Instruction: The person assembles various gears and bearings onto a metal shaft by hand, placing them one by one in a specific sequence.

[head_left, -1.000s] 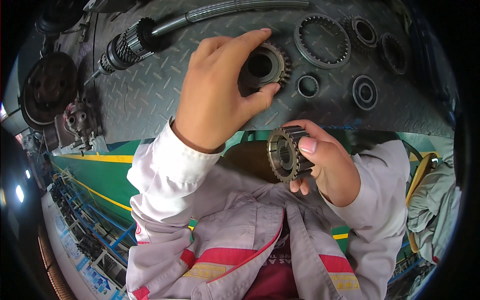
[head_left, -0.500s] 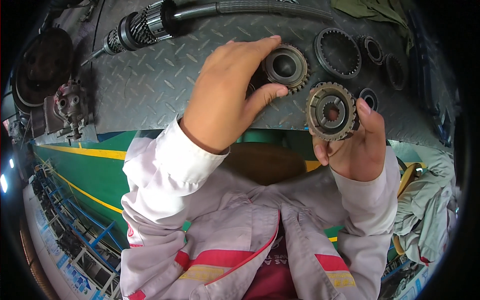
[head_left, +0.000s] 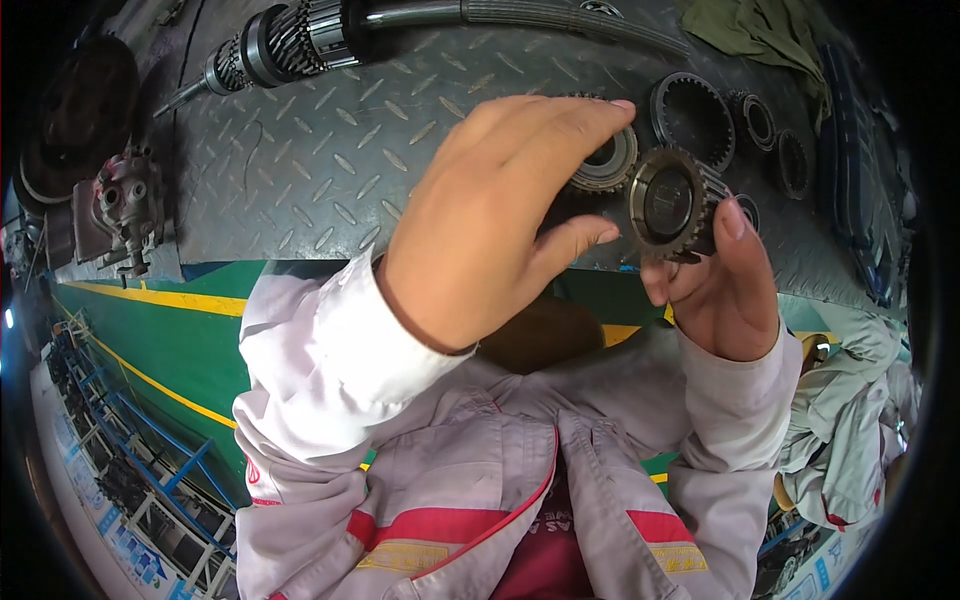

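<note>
Right hand gear now nearer left hand

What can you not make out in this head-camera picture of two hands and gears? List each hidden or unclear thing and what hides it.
- Gear on the plate: mostly covered by the left hand, so whether the fingers grip it is unclear.
- Gear in the right hand: its back face turns away; the right hand covers its lower edge.
- Splined shaft: cut off by the top edge.
- Small rings: too small and bent near the rim.
</note>
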The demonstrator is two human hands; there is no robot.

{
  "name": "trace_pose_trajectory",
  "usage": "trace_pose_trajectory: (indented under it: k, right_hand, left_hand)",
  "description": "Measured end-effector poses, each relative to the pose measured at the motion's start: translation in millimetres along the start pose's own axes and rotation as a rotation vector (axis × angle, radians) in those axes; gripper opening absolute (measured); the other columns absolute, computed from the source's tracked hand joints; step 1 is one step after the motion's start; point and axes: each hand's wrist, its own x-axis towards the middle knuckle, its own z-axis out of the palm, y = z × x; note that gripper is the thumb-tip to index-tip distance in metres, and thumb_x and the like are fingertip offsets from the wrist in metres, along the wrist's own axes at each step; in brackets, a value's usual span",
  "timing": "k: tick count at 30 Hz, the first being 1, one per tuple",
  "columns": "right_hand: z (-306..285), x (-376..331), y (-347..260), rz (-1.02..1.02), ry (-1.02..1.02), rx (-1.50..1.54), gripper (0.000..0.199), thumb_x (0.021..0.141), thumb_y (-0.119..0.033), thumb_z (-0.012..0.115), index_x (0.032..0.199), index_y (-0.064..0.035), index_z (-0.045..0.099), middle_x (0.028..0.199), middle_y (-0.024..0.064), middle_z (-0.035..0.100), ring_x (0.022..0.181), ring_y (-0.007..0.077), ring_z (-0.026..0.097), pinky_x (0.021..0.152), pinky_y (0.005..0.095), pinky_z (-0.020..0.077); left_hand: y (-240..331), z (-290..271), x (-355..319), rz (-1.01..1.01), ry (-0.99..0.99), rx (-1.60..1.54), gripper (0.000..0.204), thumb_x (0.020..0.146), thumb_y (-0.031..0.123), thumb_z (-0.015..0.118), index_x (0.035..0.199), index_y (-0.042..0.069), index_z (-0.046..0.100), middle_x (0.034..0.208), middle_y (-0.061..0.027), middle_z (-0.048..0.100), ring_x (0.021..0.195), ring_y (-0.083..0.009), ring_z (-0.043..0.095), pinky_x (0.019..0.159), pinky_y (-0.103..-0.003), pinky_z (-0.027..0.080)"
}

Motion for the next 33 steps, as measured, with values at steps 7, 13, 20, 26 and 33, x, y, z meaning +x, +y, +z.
trace_pose_trajectory:
  k: [7,13,20,26,33]
  right_hand:
    - [8.8,26.1,-13.4,-0.174,0.159,-0.377,0.049,0.095,-0.025,0.071,0.134,0.0027,0.059,0.107,0.0062,0.07,0.078,0.0103,0.063,0.067,0.0217,0.0498]
    - [9.9,43.8,-10.4,-0.532,0.139,-1.019,0.05,0.088,-0.013,0.072,0.136,-0.003,0.061,0.113,0.004,0.065,0.079,0.0081,0.057,0.07,0.0226,0.0484]
    - [14.5,51.7,-1.3,-0.95,-0.004,-1.545,0.066,0.07,-0.005,0.081,0.134,-0.0143,0.066,0.111,0.0083,0.059,0.086,0.0172,0.059,0.074,0.0273,0.0485]
    - [10.7,40.6,-12.2,-0.616,0.084,-1.498,0.063,0.075,-0.004,0.08,0.135,-0.0086,0.064,0.115,0.0078,0.06,0.097,0.0162,0.061,0.084,0.0282,0.0505]
    - [-5.1,29.8,-20.5,-0.653,0.084,-1.309,0.058,0.083,-0.001,0.074,0.138,-0.0013,0.058,0.118,0.0052,0.063,0.105,0.0134,0.063,0.092,0.0271,0.0491]
  left_hand:
    - [-7.8,-4.2,-7.4,-0.099,-0.001,0.144,0.071,0.071,0.013,0.087,0.136,0.005,0.059,0.131,-0.0131,0.065,0.12,-0.0366,0.059,0.103,-0.043,0.046]
    - [-7.5,-3.9,-9.4,-0.14,-0.015,0.188,0.073,0.071,0.013,0.087,0.137,0.003,0.058,0.132,-0.0145,0.063,0.121,-0.0371,0.058,0.104,-0.043,0.046]
    - [-12.4,1.1,-16.2,-0.141,-0.04,0.199,0.07,0.072,0.013,0.084,0.134,-0.001,0.055,0.127,-0.0168,0.062,0.118,-0.0366,0.058,0.1,-0.045,0.045]
    - [-12.8,3.0,-12.3,-0.133,0.014,0.202,0.069,0.073,0.016,0.084,0.134,-0.001,0.056,0.126,-0.016,0.062,0.118,-0.0361,0.057,0.101,-0.045,0.044]
    - [-20.0,12.9,0.7,-0.086,0.06,0.216,0.066,0.072,0.02,0.086,0.128,-0.001,0.059,0.123,-0.016,0.063,0.117,-0.036,0.058,0.1,-0.045,0.045]
